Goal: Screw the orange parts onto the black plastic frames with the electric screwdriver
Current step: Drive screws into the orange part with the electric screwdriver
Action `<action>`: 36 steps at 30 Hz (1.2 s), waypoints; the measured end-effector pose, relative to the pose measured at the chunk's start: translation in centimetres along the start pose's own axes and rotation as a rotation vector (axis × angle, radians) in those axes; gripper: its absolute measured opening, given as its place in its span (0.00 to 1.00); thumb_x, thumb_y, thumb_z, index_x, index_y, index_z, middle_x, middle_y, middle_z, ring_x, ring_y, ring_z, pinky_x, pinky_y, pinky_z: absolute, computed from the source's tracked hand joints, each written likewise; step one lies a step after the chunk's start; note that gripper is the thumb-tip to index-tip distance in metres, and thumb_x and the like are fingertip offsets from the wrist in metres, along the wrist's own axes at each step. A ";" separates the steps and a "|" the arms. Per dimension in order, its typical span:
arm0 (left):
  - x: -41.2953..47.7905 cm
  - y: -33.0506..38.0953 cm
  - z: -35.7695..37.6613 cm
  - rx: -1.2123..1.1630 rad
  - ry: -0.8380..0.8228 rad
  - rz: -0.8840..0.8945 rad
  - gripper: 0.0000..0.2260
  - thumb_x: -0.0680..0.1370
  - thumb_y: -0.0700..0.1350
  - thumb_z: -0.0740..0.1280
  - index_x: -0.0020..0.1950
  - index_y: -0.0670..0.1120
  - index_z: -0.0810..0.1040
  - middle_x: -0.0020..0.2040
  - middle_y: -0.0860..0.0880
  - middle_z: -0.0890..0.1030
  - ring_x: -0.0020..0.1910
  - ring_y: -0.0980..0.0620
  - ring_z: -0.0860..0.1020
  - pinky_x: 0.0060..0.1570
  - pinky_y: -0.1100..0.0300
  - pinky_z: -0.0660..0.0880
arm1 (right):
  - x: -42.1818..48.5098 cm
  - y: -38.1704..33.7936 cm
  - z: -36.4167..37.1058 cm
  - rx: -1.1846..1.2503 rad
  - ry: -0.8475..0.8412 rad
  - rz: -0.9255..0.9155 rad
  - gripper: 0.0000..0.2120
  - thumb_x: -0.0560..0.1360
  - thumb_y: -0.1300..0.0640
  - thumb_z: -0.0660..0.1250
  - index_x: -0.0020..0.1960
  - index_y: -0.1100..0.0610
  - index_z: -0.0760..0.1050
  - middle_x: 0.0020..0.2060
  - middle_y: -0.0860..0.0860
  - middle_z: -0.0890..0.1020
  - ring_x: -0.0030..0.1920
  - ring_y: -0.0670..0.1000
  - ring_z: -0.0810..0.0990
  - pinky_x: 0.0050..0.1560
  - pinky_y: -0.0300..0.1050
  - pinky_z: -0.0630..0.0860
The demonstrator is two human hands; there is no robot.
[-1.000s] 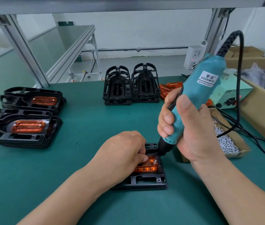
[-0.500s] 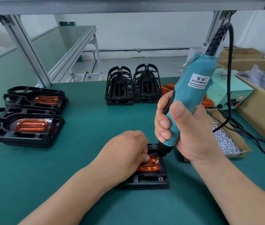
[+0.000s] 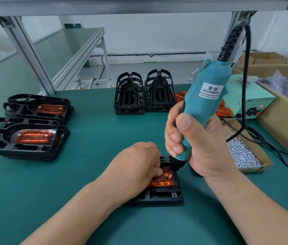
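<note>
Right hand has its fingers wrapped tight round the teal screwdriver, tilted a bit, tip down at the orange part sitting in the black frame. Left hand rests on that part, fingers curled, pinching at it. Green worktop, white walls. Cardboard tray on the right holds loose screws.

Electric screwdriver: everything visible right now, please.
The electric screwdriver has a teal plastic body with a white KEENWISE label, a wire hook and ribbed black cable at its top, and a black nose. It is nearly upright, top leaning right. The right hand grips its lower half; its nose points down at the orange part on the black frame.
</note>
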State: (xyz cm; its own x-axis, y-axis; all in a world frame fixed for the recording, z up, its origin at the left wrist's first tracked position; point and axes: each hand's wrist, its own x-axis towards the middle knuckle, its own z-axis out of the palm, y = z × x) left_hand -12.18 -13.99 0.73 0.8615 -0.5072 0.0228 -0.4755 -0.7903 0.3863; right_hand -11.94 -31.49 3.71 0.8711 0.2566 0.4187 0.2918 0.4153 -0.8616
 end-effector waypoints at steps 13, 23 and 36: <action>0.1 0.2 0.1 0.018 -0.009 -0.018 0.15 0.80 0.52 0.71 0.39 0.55 0.66 0.48 0.55 0.74 0.46 0.55 0.72 0.46 0.57 0.73 | 0.0 0.4 0.0 -0.041 -0.036 -0.006 0.09 0.80 0.54 0.69 0.43 0.54 0.74 0.30 0.53 0.71 0.25 0.51 0.70 0.30 0.42 0.71; 0.0 -0.1 0.2 0.014 0.030 0.009 0.13 0.80 0.52 0.71 0.41 0.55 0.69 0.48 0.56 0.74 0.47 0.57 0.71 0.48 0.57 0.73 | -0.1 0.4 -0.5 0.042 -0.032 0.017 0.23 0.74 0.40 0.79 0.52 0.57 0.77 0.32 0.55 0.74 0.26 0.51 0.73 0.32 0.44 0.73; -0.2 -0.8 0.5 -0.014 0.096 0.047 0.07 0.79 0.54 0.71 0.45 0.53 0.79 0.59 0.60 0.78 0.60 0.60 0.73 0.58 0.59 0.73 | 1.0 0.1 -1.9 0.149 0.228 -0.139 0.24 0.73 0.36 0.76 0.52 0.54 0.75 0.34 0.50 0.73 0.29 0.48 0.72 0.33 0.43 0.72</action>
State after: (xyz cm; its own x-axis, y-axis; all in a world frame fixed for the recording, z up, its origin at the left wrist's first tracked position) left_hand -12.05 -13.45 -0.09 0.8515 -0.5081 0.1296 -0.5143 -0.7611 0.3952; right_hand -10.29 -32.89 3.49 0.8978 -0.0072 0.4403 0.3684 0.5602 -0.7420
